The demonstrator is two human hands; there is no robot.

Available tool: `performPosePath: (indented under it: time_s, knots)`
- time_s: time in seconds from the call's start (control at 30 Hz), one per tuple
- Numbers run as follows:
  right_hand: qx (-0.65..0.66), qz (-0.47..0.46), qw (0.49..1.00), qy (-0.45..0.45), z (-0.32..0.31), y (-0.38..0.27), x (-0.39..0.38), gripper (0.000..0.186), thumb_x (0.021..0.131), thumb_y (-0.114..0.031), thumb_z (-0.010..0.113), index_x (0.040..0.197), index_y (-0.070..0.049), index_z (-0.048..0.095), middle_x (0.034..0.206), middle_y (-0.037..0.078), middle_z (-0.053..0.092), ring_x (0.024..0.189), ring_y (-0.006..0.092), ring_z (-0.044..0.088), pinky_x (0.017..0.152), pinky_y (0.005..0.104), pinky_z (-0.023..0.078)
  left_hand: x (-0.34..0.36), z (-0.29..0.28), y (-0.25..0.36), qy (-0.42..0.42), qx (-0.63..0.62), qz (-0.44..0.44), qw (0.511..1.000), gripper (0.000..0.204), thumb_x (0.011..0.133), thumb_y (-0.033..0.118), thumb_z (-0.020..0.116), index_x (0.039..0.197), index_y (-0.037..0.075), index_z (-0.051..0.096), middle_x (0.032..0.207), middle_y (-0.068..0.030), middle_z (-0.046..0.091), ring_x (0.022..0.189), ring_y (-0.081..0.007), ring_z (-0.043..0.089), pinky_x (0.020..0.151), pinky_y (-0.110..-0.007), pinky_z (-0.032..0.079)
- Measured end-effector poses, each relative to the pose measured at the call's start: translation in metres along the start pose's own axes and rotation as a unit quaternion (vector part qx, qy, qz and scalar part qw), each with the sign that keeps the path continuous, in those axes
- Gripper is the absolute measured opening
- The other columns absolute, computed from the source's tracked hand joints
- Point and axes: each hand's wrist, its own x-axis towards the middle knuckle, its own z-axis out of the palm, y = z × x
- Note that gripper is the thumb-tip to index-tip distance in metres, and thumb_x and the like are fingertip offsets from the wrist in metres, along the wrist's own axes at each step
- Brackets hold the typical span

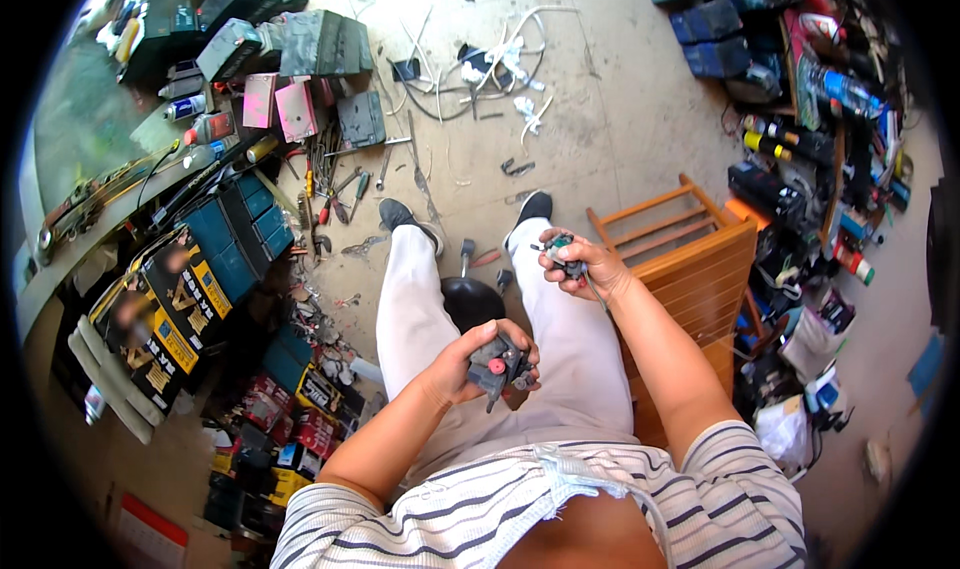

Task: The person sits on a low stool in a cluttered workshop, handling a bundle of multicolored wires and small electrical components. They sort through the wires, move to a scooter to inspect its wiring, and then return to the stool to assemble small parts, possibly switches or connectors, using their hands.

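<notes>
Above my lap, my left hand [452,367] is closed around a dark, dirty mechanical part [492,366] with a round pinkish-red spot on it. Its exact kind cannot be made out. Farther forward, over my right knee, my right hand [602,271] grips a smaller dark part [566,251] with greenish and reddish bits. A thin grey rod or cable hangs below that hand. The two hands are apart, and the fingers partly cover both parts. Beneath them are my light trousers [410,309].
A slatted wooden stool or chair [690,259] stands close by my right leg. Car batteries [325,44] and boxes crowd the left, beside hand tools [340,204] on the floor. Ahead lie loose cables [480,79]. More batteries [710,39] and bottles line the right.
</notes>
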Motion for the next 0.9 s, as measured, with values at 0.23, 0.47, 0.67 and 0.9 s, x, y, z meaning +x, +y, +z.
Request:
performPosePath:
  time_s: [0.23,0.47,0.67,0.9]
  knots:
    - [-0.199,-0.021,0.978,0.053,0.061,-0.095,0.037,0.039,0.077,-0.012,0.062,0.114,-0.007,0.050,0.092,0.007,0.060,0.068,0.0094,0.057,0.049,0.0169,0.045,0.014,0.022,0.017,-0.011,-0.038,0.036,0.999,0.041,0.089,0.045,0.046,0.096,0.005,0.056,0.097,-0.0185,0.053,0.092,-0.0317,0.057,0.082,-0.050,0.048]
    - [-0.269,0.032,0.956,0.111,0.119,-0.150,0.121,0.030,0.080,-0.001,0.061,0.107,-0.007,0.051,0.092,0.010,0.060,0.064,0.0082,0.053,0.042,0.0159,0.039,0.030,0.020,0.098,-0.054,-0.055,0.097,0.992,0.041,0.091,0.042,0.044,0.101,0.004,0.055,0.101,-0.0188,0.054,0.094,-0.0312,0.058,0.082,-0.047,0.048]
    - [-0.346,0.042,0.913,0.212,0.127,-0.175,0.187,0.031,0.077,-0.005,0.065,0.105,-0.012,0.055,0.082,0.003,0.063,0.061,0.0064,0.051,0.043,0.0188,0.035,0.023,0.023,0.170,-0.072,-0.063,0.148,0.984,0.041,0.091,0.043,0.044,0.102,0.005,0.053,0.103,-0.0173,0.055,0.093,-0.0296,0.060,0.084,-0.041,0.049]
    - [-0.422,-0.032,0.842,0.334,0.127,-0.233,0.263,0.027,0.075,-0.003,0.068,0.098,-0.009,0.057,0.066,0.001,0.054,0.048,0.0079,0.046,0.036,0.0224,0.035,0.038,0.009,0.209,-0.027,-0.092,0.169,0.981,0.040,0.090,0.043,0.042,0.098,0.005,0.053,0.098,-0.0179,0.055,0.091,-0.0319,0.059,0.084,-0.049,0.048]
